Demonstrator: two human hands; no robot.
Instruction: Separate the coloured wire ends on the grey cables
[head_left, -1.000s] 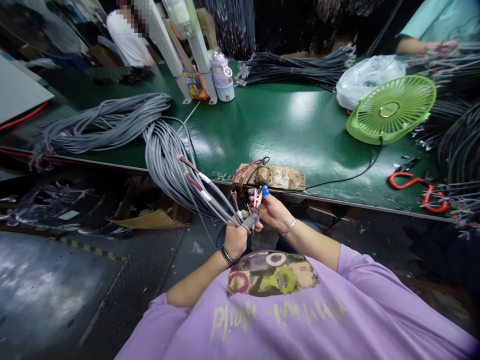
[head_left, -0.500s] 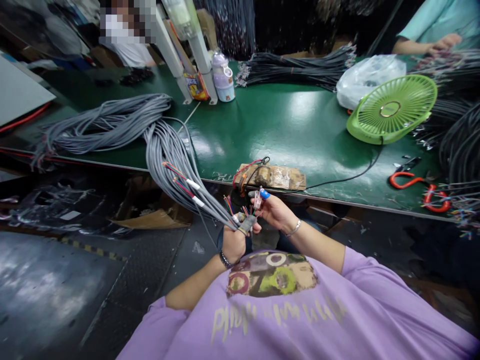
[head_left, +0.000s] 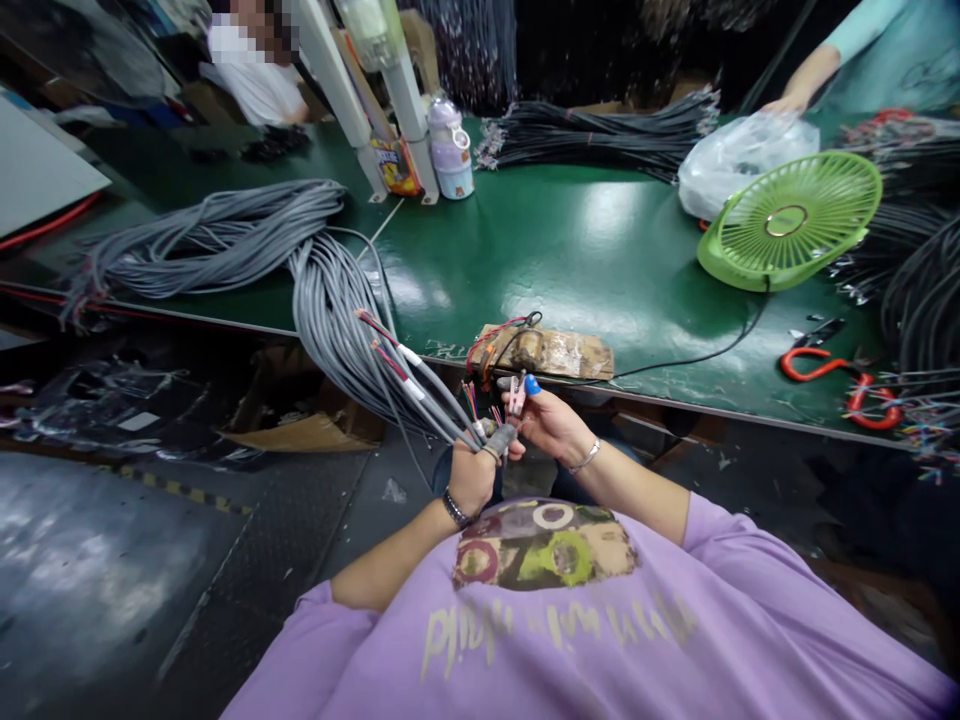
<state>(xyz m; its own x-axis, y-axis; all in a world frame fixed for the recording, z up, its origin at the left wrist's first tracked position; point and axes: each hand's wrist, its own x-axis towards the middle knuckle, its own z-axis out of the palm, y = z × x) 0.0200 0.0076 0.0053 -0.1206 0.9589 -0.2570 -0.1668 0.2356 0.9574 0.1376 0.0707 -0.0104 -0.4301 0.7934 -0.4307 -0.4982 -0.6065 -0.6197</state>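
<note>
My left hand [head_left: 472, 474], a grey cover on its thumb, is closed around the ends of several grey cables [head_left: 442, 400]. Thin coloured wires [head_left: 471, 400] stick out of the stripped ends beside the thumb. Close on the right, my right hand [head_left: 556, 428] pinches a small pale pink piece [head_left: 516, 398], too small to name for sure, next to the wire ends. A blue cover [head_left: 532, 385] wraps one of its fingertips. The cables run up to a large grey bundle [head_left: 330, 290] that hangs over the table edge.
A taped wooden block [head_left: 555, 352] lies at the green table's [head_left: 600, 260] front edge. To the right are a green fan [head_left: 784, 220], red-handled tools [head_left: 814, 365] and black cable bundles [head_left: 919, 270]. A bottle [head_left: 451, 150] stands at the back. A co-worker's hand [head_left: 787, 105] touches a plastic bag [head_left: 742, 155].
The loose cable ends with white labels have shifted right, nearer my hands. My hands stay close together with little movement. The co-worker's hand has moved left onto the plastic bag.
</note>
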